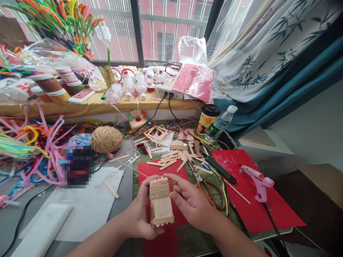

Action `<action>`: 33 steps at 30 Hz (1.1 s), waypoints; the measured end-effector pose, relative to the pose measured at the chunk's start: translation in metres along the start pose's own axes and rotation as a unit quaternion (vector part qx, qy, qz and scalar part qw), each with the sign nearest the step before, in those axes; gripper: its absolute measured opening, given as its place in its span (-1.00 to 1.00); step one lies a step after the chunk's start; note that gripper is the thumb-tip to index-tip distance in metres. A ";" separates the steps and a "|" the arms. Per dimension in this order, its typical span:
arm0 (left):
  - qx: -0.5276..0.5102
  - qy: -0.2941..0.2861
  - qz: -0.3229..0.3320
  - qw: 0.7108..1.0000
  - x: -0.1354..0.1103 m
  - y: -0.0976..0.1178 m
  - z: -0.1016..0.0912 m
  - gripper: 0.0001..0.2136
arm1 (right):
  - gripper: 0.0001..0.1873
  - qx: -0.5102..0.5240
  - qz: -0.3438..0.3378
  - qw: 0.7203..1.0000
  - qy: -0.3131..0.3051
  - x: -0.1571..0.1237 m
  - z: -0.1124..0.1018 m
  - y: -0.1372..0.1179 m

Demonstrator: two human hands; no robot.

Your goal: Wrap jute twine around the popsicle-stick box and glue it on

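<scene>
A small craft-stick box [162, 208], with twine [159, 190] wound in rows round its upper part, sits upright in my left hand [140, 214]. That hand's fingers and thumb close round its left side and base. My right hand [191, 200] is at the box's upper right edge, fingers curled and thumb drawn in. Whatever lies between those fingertips is hidden. From a twine ball [107, 139] on the left, a thin strand runs to the box behind my left fingers. Beneath the hands lies a red sheet [158, 246].
Loose craft sticks [171, 155] spread behind the hands. Scissors [210, 189] lie close to my right hand. A pink glue gun [258, 182] rests on another red sheet [278, 214]. A water bottle [221, 123] and a paper cup [207, 119] stand at the back right.
</scene>
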State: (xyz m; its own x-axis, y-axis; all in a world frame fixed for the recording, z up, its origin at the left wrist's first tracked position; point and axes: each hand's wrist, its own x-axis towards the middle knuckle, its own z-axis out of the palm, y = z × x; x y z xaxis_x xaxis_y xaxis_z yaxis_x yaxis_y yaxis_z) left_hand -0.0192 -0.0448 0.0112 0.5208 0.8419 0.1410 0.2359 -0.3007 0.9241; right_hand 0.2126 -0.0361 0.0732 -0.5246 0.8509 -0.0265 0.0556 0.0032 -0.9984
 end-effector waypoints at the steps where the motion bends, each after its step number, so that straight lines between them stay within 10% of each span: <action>1: -0.012 -0.010 -0.010 1.000 0.001 0.004 -0.001 0.16 | -0.47 -0.047 0.003 0.999 0.004 -0.002 -0.002 -0.007; 12: 0.053 -0.055 -0.113 0.991 -0.003 0.010 -0.015 0.14 | -0.72 -0.347 0.046 0.936 -0.034 0.013 0.005 -0.023; 19: 0.143 -0.027 -0.093 0.985 0.000 0.009 0.011 0.31 | -0.80 -0.496 0.125 0.856 -0.075 0.027 0.031 -0.007; 26: 0.141 0.010 -0.079 0.987 0.006 0.014 0.010 -0.21 | -0.88 -0.504 0.040 0.863 -0.014 0.020 0.018 -0.002; 33: 0.195 -0.017 -0.104 0.975 0.009 0.016 -0.010 -0.29 | -0.81 -0.452 0.031 0.890 0.052 -0.004 -0.031 0.000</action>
State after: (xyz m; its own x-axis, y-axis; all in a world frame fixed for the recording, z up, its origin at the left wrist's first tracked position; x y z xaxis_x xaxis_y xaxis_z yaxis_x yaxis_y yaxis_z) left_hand -0.0193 -0.0376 0.0308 0.4541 0.8894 -0.0522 0.6291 -0.2787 0.7256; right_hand 0.2413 -0.0234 0.0753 -0.4183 0.9079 -0.0284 0.7667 0.3361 -0.5470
